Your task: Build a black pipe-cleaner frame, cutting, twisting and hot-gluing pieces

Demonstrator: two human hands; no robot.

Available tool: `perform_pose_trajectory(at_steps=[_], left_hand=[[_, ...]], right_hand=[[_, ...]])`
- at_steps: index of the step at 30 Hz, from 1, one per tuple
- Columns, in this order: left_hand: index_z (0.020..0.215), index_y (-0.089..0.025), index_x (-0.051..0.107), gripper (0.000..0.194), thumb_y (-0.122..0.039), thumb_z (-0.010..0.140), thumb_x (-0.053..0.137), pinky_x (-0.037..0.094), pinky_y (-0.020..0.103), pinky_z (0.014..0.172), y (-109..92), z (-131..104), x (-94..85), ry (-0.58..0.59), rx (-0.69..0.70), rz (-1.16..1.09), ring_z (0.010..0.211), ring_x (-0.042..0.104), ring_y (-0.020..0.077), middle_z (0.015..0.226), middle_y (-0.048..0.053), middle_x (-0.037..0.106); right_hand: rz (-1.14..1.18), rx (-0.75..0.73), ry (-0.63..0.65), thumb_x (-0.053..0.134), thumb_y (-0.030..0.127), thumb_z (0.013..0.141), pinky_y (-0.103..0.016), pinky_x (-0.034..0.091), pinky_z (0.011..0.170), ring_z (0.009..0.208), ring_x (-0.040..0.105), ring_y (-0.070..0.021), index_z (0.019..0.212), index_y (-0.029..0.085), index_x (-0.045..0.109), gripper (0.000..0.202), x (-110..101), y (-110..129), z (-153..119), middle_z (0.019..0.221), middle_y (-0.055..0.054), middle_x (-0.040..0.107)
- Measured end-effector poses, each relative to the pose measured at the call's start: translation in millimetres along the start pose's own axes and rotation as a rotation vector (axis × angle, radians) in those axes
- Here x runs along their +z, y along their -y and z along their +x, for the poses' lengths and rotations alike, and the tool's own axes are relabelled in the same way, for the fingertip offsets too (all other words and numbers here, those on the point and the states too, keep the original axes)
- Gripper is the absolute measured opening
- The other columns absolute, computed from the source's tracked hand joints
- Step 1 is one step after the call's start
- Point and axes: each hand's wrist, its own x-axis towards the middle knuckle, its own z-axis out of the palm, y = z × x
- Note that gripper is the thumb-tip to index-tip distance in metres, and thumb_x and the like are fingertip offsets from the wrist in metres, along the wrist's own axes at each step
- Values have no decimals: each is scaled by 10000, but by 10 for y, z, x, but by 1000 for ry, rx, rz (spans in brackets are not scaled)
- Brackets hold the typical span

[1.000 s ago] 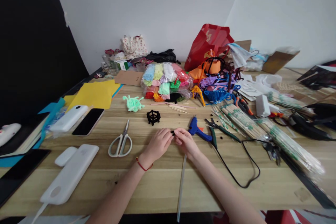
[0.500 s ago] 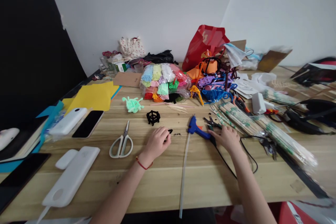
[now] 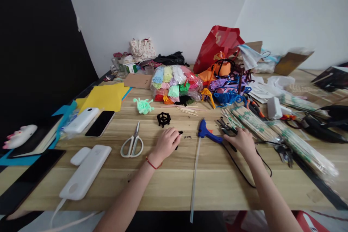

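Note:
My left hand [image 3: 169, 141] rests on the table with its fingers curled round a short black fuzzy strip [image 3: 180, 132], most of it hidden. Just beyond lies a black openwork piece [image 3: 164, 119] shaped like a web or cage. My right hand [image 3: 241, 141] has its thumb and fingers round the handles of dark pliers [image 3: 225, 126], which lie on the table with their jaws pointing away to the left. Between my hands is a blue glue gun [image 3: 208, 133], a long clear glue stick [image 3: 195, 179] trailing from it toward the table edge.
White-handled scissors [image 3: 132, 145] lie left of my left hand. A mint-green fuzzy figure [image 3: 144, 106] and a bag of coloured pipe cleaners [image 3: 175, 84] are farther back. Bundled sticks [image 3: 252, 124] lie on the right; a power bank [image 3: 88, 172] and a phone [image 3: 100, 123] on the left.
The whole view has shifted, so everything appears farther right. My right hand has closed in a little over the pliers' handles. The left hand still keeps the black strip.

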Motion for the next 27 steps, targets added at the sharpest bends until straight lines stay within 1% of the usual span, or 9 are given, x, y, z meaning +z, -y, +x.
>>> perform_pose_trajectory(at_steps=[3,6,9,12,15,17,21,24,27], left_hand=[[756,-190,498,268,-296,935,330,428,299,699,-16,3,-6,-14,-136,-208,742,523,157,750,32,554],[763,-191,484,325,-349,950,270,436,284,683,-20,15,-9,-37,-288,-565,697,525,138,730,24,561],[711,-193,445,363,-406,943,263,426,276,664,-6,46,-34,-100,-407,-842,638,494,127,665,7,519],[658,-195,392,373,-462,912,336,387,265,640,22,81,-77,-183,-481,-950,585,427,115,603,-21,437],[641,-195,354,399,-520,867,408,365,251,608,47,104,-115,-227,-525,-1039,559,389,104,592,-34,407],[646,-194,369,411,-549,838,447,369,247,603,55,107,-133,-265,-563,-1064,562,394,103,606,-34,415],[721,-187,465,375,-549,807,509,408,247,666,69,99,-150,-297,-601,-1022,670,478,123,700,-11,485],[750,-185,473,338,-509,845,475,409,234,647,97,95,-141,-271,-577,-1033,662,492,115,692,-16,478],[725,-183,447,334,-476,884,420,377,225,597,131,97,-127,-263,-539,-1010,586,434,98,630,-32,419]], right_hand=[[156,-27,-131,608,503,614,-473,383,905,1097,483,-386,1179,49,542,728,-89,-21,-55,1136,-236,545],[534,-21,-202,592,459,593,-445,386,931,1064,515,-341,1210,73,529,730,-235,96,-125,1182,-205,533],[1185,36,83,467,494,663,-438,446,846,1028,553,-322,1172,117,554,640,-395,415,-207,1156,-177,579],[1786,17,629,384,599,665,-469,430,869,1038,553,-340,1048,95,611,672,-510,880,-293,1125,-206,605],[2174,-30,1015,461,545,674,-453,403,923,1043,556,-294,1042,132,603,571,-559,1346,-398,1115,-147,623],[2321,-18,1189,470,572,691,-496,371,950,1100,527,-307,1077,161,577,574,-552,1593,-490,1102,-117,628],[2422,57,1309,553,450,680,-480,359,972,1115,514,-287,1023,154,569,454,-402,1878,-686,1069,-126,628],[2392,104,1318,564,237,638,-403,417,909,974,565,-231,936,159,577,309,-196,1949,-781,950,-96,642],[2380,158,1312,554,162,639,-319,451,773,767,552,-166,908,146,570,270,-9,1958,-822,806,-50,595]])
